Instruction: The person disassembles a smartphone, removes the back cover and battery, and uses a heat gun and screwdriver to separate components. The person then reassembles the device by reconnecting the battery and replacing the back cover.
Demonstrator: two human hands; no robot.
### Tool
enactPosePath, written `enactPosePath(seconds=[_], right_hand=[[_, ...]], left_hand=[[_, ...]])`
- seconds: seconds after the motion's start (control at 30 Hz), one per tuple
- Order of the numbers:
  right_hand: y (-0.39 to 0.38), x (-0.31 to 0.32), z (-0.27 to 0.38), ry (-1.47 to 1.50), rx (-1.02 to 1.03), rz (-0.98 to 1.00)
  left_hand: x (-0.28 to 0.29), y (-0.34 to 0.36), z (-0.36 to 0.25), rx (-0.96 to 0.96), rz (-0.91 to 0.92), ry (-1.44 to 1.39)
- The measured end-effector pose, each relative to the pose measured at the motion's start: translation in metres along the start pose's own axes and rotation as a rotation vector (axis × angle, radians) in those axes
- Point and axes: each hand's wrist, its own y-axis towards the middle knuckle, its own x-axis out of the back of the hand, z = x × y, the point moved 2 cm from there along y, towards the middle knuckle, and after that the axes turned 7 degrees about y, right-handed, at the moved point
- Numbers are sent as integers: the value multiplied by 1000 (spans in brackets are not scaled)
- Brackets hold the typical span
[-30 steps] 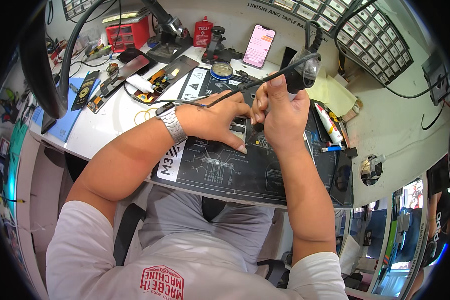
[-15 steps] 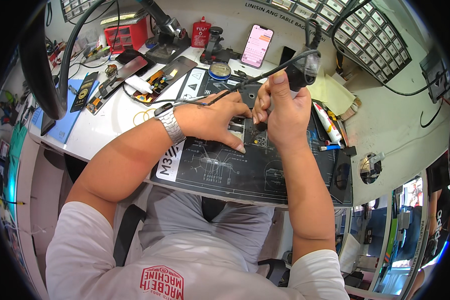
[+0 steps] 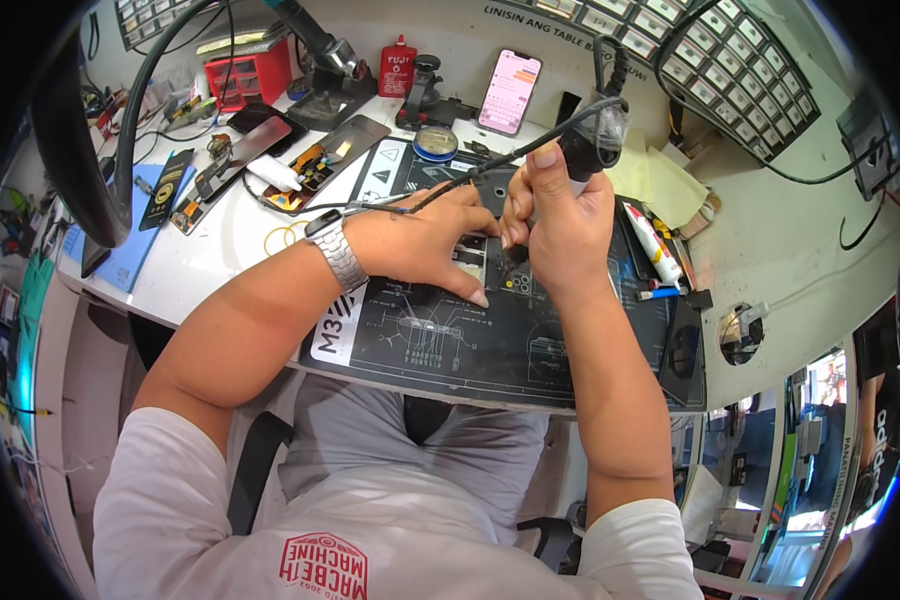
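Observation:
My right hand (image 3: 558,222) is closed around a thick black corded hand tool (image 3: 588,150), held upright with its tip hidden behind my fingers. My left hand (image 3: 432,243), with a metal watch (image 3: 336,250) on the wrist, presses down on a small opened device (image 3: 470,262) lying on the black work mat (image 3: 440,340). A thin dark rod or cable (image 3: 410,205) runs across the back of my left hand. Both hands meet over the device, and most of it is hidden beneath them.
Behind the mat stand a lit pink phone (image 3: 510,92), a red bottle (image 3: 398,66), a round tin (image 3: 435,144), a red parts box (image 3: 250,76) and a microscope arm (image 3: 315,45). Opened phones (image 3: 315,160) lie left. A white tube (image 3: 654,240) lies right; parts drawers (image 3: 740,75) hang behind.
Both hands stay over the device. My right hand has tilted the tool a little more upright, and the view has shifted slightly lower.

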Motion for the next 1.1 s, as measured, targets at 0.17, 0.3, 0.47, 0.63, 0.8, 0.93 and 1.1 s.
enactPosePath(seconds=[0.17, 0.3, 0.47, 0.63, 0.8, 0.93, 1.1], right_hand=[[0, 2, 2, 1, -14, -6], [3, 2, 0, 38, -16, -10], [8, 4, 4, 43, -25, -125], [23, 35, 29, -371, 59, -329], [33, 64, 29, -251, 41, -436], [33, 55, 28, -93, 125, -427], [21, 19, 27, -8, 156, -339]], left_hand=[[3, 3, -1, -6, 3, -21], [1, -1, -2, -21, -15, 40], [8, -2, -10, -41, -17, 38], [14, -1, -21, -75, 5, 48], [14, 4, -23, -136, -65, 120], [13, 10, -33, -64, -160, -68], [-2, 23, -33, -53, -208, -75]])
